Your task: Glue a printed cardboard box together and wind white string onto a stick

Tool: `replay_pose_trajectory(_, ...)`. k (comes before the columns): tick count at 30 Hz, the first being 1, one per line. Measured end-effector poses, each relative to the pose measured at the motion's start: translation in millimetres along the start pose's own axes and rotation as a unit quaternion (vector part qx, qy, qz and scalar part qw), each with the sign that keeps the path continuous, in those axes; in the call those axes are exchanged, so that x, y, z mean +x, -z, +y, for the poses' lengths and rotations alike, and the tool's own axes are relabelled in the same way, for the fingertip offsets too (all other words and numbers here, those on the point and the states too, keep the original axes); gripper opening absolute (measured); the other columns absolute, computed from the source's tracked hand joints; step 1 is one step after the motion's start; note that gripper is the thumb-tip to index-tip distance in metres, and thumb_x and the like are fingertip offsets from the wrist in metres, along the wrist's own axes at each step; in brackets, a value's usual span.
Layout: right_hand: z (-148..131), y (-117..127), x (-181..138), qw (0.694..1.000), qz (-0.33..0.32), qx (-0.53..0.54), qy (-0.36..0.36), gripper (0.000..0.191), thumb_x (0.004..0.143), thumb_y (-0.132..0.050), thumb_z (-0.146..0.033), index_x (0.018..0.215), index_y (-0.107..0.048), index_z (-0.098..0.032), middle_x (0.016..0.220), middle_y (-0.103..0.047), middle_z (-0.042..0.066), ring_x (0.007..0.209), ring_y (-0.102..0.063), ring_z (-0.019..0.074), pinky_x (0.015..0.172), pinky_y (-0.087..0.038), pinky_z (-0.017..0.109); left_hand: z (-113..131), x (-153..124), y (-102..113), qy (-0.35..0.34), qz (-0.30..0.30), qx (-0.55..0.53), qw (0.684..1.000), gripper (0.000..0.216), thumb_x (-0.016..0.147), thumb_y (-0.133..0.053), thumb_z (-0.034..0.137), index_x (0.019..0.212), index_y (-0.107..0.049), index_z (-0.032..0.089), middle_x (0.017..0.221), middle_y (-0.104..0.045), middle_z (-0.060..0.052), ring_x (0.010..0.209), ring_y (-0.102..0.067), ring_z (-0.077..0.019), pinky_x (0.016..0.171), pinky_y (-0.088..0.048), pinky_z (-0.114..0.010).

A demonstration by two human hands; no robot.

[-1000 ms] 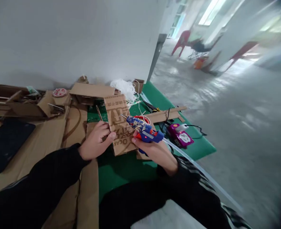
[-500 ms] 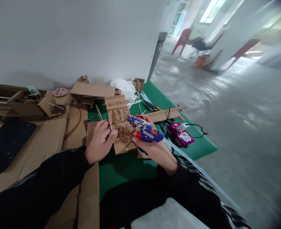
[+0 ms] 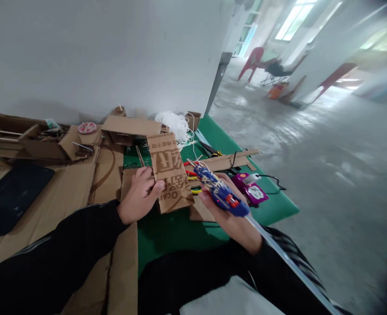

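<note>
Two bare hands show in the head view, above a green table (image 3: 177,236). The left hand (image 3: 137,197) grasps a printed cardboard piece (image 3: 169,166) by its left edge, thumb in front, apparently to steady it. The right hand (image 3: 233,218) clasps a blue glue gun (image 3: 216,186), probably leaving its long glue stick (image 3: 280,251) free behind. The left wrist angles inward; the right forearm reaches diagonally, nozzle (image 3: 189,161) pointing up-left near the cardboard's right edge.
</note>
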State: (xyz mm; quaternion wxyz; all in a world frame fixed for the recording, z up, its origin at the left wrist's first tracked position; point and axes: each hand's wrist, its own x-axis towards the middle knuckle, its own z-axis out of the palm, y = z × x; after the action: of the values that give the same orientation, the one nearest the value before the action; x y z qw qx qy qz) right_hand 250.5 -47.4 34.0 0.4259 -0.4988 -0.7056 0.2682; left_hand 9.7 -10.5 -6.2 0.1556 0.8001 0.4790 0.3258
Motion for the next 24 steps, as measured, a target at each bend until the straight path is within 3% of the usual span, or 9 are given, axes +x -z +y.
replay_pose_trajectory(1,-0.5,7.8,-4.1,0.999,-0.013,-0.016,0.034,0.007,0.085,-0.063,-0.024,0.088,-0.057,-0.023,0.092,-0.064,0.005,0.085,-0.063,0.021,0.078,-0.051,0.032,-0.1,0.1,-0.1,0.001,0.0,-0.001,1.0,0.041,0.098,-0.036,0.033,0.065,-0.054,0.02,0.092,-0.055,-0.008,0.105,-0.047,-0.0265,0.093,-0.04,-0.046)
replay_pose_trajectory(3,-0.6,21.4,-13.5,0.988,-0.107,-0.034,0.106,0.011,0.085,-0.061,-0.021,0.094,-0.056,-0.023,0.092,-0.063,0.005,0.081,-0.062,0.0199,0.071,-0.05,0.029,-0.3,0.2,-0.5,0.003,-0.001,-0.002,1.0,0.041,0.099,-0.036,0.033,0.067,-0.057,0.02,0.092,-0.056,-0.008,0.106,-0.047,-0.0266,0.094,-0.04,-0.046)
replay_pose_trajectory(5,-0.1,28.7,-23.4,0.96,-0.219,-0.05,0.167,0.012,0.087,-0.056,-0.023,0.099,-0.056,-0.021,0.094,-0.062,0.007,0.079,-0.061,0.0196,0.068,-0.048,0.029,-0.4,0.3,-0.7,0.005,0.0,-0.002,1.0,0.04,0.099,-0.035,0.034,0.069,-0.058,0.02,0.092,-0.057,-0.008,0.105,-0.047,-0.0266,0.094,-0.04,-0.046)
replay_pose_trajectory(7,0.8,27.8,-32.0,0.938,-0.269,-0.093,0.196,0.011,0.09,-0.049,-0.026,0.096,-0.056,-0.02,0.092,-0.061,0.008,0.075,-0.058,0.0192,0.065,-0.045,0.03,-0.2,0.5,-0.8,0.006,0.0,-0.002,1.0,0.04,0.099,-0.035,0.035,0.07,-0.059,0.02,0.092,-0.057,-0.008,0.104,-0.048,-0.0264,0.094,-0.04,-0.046)
replay_pose_trajectory(15,4.6,-2.9,-37.8,0.911,-0.254,-0.214,0.245,0.015,0.091,-0.041,-0.026,0.079,-0.049,-0.021,0.073,-0.057,0.005,0.065,-0.05,0.0182,0.059,-0.036,0.029,-0.3,0.8,-1.7,0.008,0.004,0.004,1.0,0.041,0.098,-0.037,0.035,0.069,-0.062,0.02,0.094,-0.06,-0.008,0.106,-0.048,-0.0272,0.094,-0.041,-0.046)
replay_pose_trajectory(24,8.7,-6.7,-34.7,0.917,-0.217,-0.228,0.247,0.016,0.091,-0.04,-0.021,0.075,-0.044,-0.022,0.069,-0.054,0.003,0.062,-0.046,0.0168,0.056,-0.032,0.028,0.8,1.3,-1.4,0.008,0.01,0.005,1.0,0.041,0.098,-0.038,0.033,0.067,-0.061,0.02,0.091,-0.06,-0.008,0.105,-0.049,-0.0265,0.091,-0.042,-0.046)
